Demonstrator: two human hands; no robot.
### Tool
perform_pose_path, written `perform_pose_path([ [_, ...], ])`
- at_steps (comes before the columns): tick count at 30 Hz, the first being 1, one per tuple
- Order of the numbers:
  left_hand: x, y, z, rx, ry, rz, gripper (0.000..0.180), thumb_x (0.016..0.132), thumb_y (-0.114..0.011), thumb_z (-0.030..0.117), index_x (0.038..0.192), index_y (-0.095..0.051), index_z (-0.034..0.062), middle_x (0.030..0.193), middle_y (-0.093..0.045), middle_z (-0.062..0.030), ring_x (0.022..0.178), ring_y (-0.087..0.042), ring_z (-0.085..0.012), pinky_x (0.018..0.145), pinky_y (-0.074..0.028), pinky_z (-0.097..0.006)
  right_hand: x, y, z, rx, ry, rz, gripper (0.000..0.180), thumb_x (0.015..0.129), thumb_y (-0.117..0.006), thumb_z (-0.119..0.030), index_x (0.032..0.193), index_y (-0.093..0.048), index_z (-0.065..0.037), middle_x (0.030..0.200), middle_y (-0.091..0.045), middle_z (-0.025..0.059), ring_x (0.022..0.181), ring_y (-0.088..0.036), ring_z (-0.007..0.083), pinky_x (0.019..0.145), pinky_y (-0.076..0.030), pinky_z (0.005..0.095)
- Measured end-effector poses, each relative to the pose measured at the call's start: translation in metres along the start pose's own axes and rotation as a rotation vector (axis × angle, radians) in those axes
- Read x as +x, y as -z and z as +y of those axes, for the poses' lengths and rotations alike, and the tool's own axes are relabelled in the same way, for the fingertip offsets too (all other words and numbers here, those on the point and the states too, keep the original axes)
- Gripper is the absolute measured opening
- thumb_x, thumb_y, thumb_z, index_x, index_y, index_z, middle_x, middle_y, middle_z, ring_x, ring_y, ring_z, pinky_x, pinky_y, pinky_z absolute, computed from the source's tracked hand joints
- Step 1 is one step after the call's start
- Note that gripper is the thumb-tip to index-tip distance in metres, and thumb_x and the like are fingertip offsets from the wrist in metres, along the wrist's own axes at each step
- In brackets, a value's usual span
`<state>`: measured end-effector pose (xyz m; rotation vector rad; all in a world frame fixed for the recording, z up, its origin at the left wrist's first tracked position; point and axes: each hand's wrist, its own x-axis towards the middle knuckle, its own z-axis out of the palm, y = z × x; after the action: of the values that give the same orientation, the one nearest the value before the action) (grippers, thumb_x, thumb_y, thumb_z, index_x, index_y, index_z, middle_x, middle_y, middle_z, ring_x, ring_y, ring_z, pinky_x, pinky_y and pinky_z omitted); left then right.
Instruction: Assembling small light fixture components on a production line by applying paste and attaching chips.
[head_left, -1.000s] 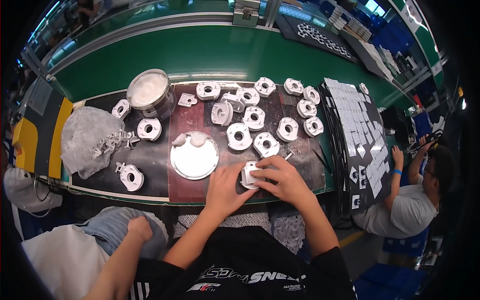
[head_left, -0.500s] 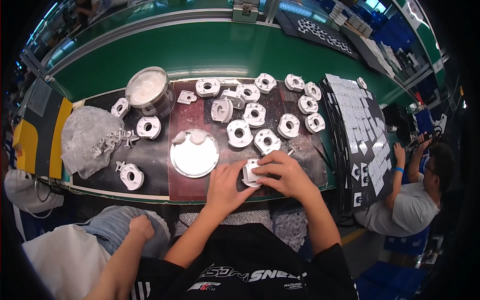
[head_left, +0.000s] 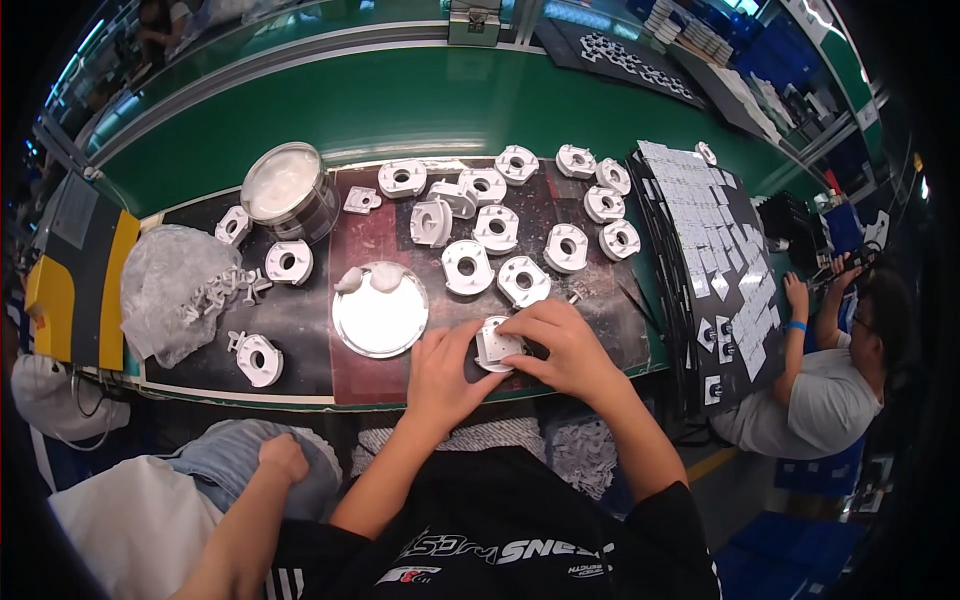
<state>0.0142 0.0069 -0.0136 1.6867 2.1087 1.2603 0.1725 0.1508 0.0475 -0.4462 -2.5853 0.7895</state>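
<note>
1. Sixteen white ring-shaped parts on the table.
2. One held white piece, between one left hand and one right hand.
3. One small square white part.
4. One tub.
5. One round white disc; two white lumps.
6. One plastic bag.
7. White pegs, too heaped to count.

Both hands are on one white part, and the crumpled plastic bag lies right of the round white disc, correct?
Not quite: the head view shows the crumpled plastic bag left of the round white disc. The left hand and right hand are indeed on one white part.
</note>
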Motion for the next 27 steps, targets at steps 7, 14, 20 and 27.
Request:
perform_pose_path([
  [7, 0.001, 0.001, 0.001, 0.006, -0.027, 0.005, 0.072, 0.071, -0.092, 0.030, 0.134, -0.064, 0.0098, 0.121, -0.070, -0.0049, 0.111, -0.060, -0.0278, 0.093, -0.044, -0.042, -0.002, 0.007, -0.004, -0.050, 0.010, -0.014, 0.045, 0.079, -0.086, -0.024, 0.120, -0.073, -0.012, 0.109, -0.070, 0.0074, 0.105, -0.064, 0.0309, 0.094, -0.048, 0.0423],
  [14, 0.001, 0.002, 0.003, 0.032, 0.062, -0.031, 0.081, 0.074, -0.090, 0.035, 0.143, -0.057, 0.0078, 0.121, -0.068, -0.0089, 0.113, -0.059, -0.0300, 0.096, -0.044, -0.043, -0.050, 0.029, -0.001, 0.061, -0.353, 0.374, 0.029, 0.085, -0.080, -0.007, 0.113, -0.074, -0.005, 0.107, -0.074, 0.0114, 0.092, -0.072, 0.0245, 0.080, -0.056, 0.0332],
  [20, 0.001, 0.002, 0.000, 0.059, 0.028, -0.081, 0.090, 0.073, -0.090, 0.036, 0.150, -0.051, 0.0084, 0.123, -0.066, -0.0121, 0.116, -0.058, -0.0315, 0.098, -0.042, -0.044, -0.069, 0.035, 0.036, -0.051, -0.489, 0.399, 0.038, 0.084, -0.078, -0.004, 0.121, -0.070, -0.005, 0.104, -0.068, 0.0098, 0.080, -0.065, 0.0203, 0.067, -0.052, 0.0329],
  [27, -0.004, 0.002, -0.003, 0.058, -0.126, 0.095, 0.082, 0.071, -0.091, 0.030, 0.142, -0.055, 0.0067, 0.129, -0.061, -0.0135, 0.117, -0.055, -0.0351, 0.100, -0.042, -0.047, -0.049, 0.006, 0.025, -0.225, -0.492, 0.431, 0.020, 0.087, -0.081, -0.019, 0.082, -0.068, -0.005, 0.077, -0.063, 0.0088, 0.063, -0.064, 0.0279, 0.057, -0.050, 0.0408],
])
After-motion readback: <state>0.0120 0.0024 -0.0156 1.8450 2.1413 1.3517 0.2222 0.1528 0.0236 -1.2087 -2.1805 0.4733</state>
